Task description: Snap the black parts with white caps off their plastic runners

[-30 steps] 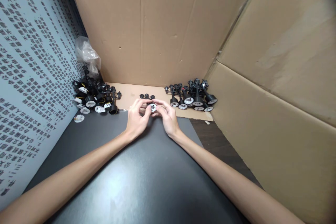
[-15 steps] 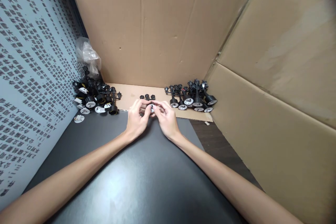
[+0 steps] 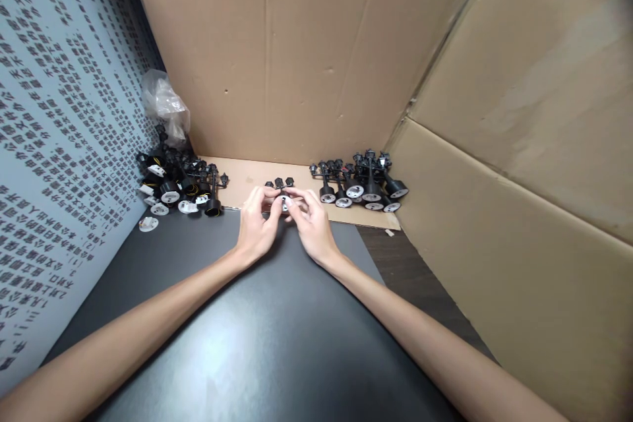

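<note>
Both hands meet at the far side of the dark mat, around one small black lamp post (image 3: 279,182). Its lantern heads point away from me, and its white base shows between my thumbs. My left hand (image 3: 257,221) is closed on the left side of the base, thumb pressed against it. From the right, my right hand (image 3: 312,223) grips the same base with thumb and fingers. The fingers cover most of the post and the base's rim.
Black lamp posts with loose white discs and yellow wires lie in a pile (image 3: 182,181) at left, below a clear plastic bag (image 3: 167,105). More lamp posts (image 3: 363,181) with white bases lie at right. Cardboard walls (image 3: 316,59) rise behind and to the right; a printed sheet (image 3: 64,125) stands left.
The lamp post's heads have shifted very slightly to the right. Both hands keep their hold on its base, nearly in the same place.
</note>
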`<action>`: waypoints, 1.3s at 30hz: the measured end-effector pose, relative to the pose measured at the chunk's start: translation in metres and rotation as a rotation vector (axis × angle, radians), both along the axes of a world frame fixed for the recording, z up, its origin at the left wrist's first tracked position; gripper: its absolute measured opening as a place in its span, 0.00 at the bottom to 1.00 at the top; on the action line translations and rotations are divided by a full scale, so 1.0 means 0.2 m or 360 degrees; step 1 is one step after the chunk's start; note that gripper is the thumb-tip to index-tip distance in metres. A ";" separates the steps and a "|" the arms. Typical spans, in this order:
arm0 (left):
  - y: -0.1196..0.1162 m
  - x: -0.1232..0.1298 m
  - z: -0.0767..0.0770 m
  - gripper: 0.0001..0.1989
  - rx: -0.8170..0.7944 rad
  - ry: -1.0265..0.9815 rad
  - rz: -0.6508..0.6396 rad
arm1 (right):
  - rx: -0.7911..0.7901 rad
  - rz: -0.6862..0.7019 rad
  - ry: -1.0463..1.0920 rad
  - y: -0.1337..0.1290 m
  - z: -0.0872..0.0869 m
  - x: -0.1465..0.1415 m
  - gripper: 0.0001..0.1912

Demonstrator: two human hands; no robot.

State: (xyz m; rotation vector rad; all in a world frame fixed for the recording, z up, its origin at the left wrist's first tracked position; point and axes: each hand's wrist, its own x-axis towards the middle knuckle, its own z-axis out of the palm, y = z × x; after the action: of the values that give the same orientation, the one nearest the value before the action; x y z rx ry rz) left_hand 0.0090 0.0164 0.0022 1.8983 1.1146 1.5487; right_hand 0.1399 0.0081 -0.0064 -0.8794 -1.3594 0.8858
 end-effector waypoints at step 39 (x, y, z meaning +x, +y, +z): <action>0.02 0.00 -0.02 0.14 -0.0111 -0.0211 -0.0142 | -0.0004 -0.0025 -0.0026 -0.01 0.00 -0.01 0.21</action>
State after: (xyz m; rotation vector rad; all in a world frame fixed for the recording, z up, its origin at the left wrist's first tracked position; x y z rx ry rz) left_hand 0.0085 0.0203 -0.0022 1.7482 0.9998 1.5416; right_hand 0.1384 0.0066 -0.0057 -0.9000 -1.3640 0.8698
